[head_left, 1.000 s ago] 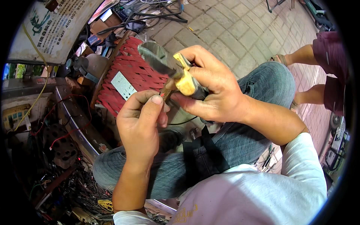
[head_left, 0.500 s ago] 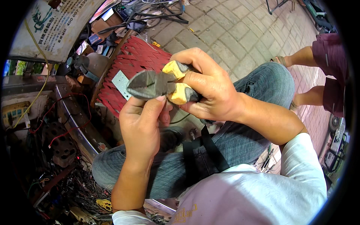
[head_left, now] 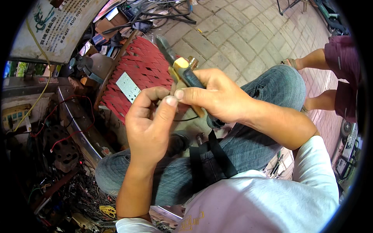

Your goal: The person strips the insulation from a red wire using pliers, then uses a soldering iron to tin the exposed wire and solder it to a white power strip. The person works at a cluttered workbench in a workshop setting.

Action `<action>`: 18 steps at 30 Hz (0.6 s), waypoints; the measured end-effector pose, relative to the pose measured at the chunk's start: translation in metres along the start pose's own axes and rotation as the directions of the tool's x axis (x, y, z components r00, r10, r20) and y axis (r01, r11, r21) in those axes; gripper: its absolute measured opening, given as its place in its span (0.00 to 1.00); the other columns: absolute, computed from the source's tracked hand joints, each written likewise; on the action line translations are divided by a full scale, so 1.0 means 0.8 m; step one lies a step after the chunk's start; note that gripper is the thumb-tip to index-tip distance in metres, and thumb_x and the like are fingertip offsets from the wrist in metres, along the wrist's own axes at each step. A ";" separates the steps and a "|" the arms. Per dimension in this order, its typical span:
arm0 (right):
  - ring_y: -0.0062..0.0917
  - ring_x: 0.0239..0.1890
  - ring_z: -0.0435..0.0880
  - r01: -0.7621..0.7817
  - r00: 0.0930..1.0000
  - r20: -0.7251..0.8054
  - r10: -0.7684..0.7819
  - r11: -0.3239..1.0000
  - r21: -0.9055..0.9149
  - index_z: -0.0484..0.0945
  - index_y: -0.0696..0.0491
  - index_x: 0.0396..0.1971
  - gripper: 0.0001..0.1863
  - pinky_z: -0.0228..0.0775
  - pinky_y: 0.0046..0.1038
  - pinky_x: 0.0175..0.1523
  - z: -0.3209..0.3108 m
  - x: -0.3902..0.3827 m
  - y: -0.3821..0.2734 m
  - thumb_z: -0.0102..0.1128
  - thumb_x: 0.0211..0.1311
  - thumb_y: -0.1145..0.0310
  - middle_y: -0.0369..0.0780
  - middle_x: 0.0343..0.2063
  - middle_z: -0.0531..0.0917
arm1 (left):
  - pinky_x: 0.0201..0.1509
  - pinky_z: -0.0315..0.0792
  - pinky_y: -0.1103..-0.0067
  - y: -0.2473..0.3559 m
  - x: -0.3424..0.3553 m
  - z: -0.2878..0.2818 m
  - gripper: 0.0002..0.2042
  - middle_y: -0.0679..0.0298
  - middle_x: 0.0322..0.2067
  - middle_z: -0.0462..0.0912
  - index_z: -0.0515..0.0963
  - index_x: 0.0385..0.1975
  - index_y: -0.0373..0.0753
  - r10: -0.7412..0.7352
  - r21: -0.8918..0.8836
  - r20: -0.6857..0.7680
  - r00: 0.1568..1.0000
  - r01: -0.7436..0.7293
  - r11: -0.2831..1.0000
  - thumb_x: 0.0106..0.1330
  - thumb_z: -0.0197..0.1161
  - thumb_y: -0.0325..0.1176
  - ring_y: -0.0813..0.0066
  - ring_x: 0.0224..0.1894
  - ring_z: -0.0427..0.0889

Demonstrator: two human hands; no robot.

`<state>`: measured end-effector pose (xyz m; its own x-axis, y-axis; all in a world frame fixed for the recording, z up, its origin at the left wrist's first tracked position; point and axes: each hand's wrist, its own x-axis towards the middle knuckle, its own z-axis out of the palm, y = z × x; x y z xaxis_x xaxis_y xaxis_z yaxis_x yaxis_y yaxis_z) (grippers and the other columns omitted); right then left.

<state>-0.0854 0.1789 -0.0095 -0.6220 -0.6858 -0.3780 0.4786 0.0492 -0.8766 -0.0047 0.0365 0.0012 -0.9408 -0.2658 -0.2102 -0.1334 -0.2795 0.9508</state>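
Observation:
My right hand (head_left: 219, 101) is closed around pliers with yellow and black handles (head_left: 185, 71), held tilted with the dark head pointing away from me. Its thumb reaches over to my left fingertips. My left hand (head_left: 149, 124) has thumb and fingers pinched on a small brownish piece (head_left: 174, 87) beneath the pliers; its exact shape is hidden by fingers. Behind both hands is a red woven-strap seat (head_left: 142, 56) bearing a pale perforated metal plate (head_left: 128, 87).
Tangled hoses (head_left: 163, 11) and boxes lie at the back. A metal frame (head_left: 74, 120) with loose wires and clutter fills the left. Another person's legs (head_left: 311, 58) are at the right on brick paving (head_left: 241, 31). My jean-covered knees surround my hands.
The pliers have turned from pointing left across my left hand to pointing away from me. My right hand has shifted, and its thumb now meets my left fingertips.

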 end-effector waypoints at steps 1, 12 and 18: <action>0.20 0.27 0.78 -0.127 0.992 0.032 0.123 0.984 0.127 0.77 0.59 0.29 0.11 0.71 0.22 0.29 0.001 -0.001 -0.002 0.60 0.58 0.64 0.37 0.27 0.78 | 0.28 0.62 0.87 0.001 0.000 0.001 0.07 0.66 0.27 0.75 0.72 0.38 0.32 -0.012 -0.044 0.013 1.000 0.013 0.999 0.65 0.58 0.27 0.85 0.24 0.67; 0.32 0.41 0.77 0.606 0.619 0.076 -0.781 0.414 -0.679 0.79 0.60 0.34 0.13 0.69 0.27 0.46 -0.016 0.002 0.013 0.67 0.44 0.78 0.45 0.42 0.75 | 0.28 0.66 0.83 -0.005 0.012 -0.015 0.08 0.65 0.24 0.73 0.70 0.37 0.31 -0.136 -0.206 0.045 0.990 0.142 0.968 0.68 0.56 0.31 0.82 0.24 0.69; 0.38 0.40 0.76 0.619 0.534 0.172 -0.827 0.244 -0.747 0.77 0.60 0.34 0.20 0.70 0.33 0.44 -0.003 0.010 0.016 0.68 0.32 0.76 0.46 0.42 0.74 | 0.28 0.65 0.83 -0.008 0.005 -0.011 0.09 0.65 0.22 0.72 0.71 0.33 0.31 -0.136 -0.144 -0.017 0.991 0.132 0.981 0.68 0.55 0.32 0.81 0.23 0.69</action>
<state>-0.0860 0.1759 -0.0243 -0.6216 -0.5323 0.5747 -0.7308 0.1300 -0.6701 -0.0048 0.0289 -0.0076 -0.9085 -0.2412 -0.3412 -0.2103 -0.4418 0.8721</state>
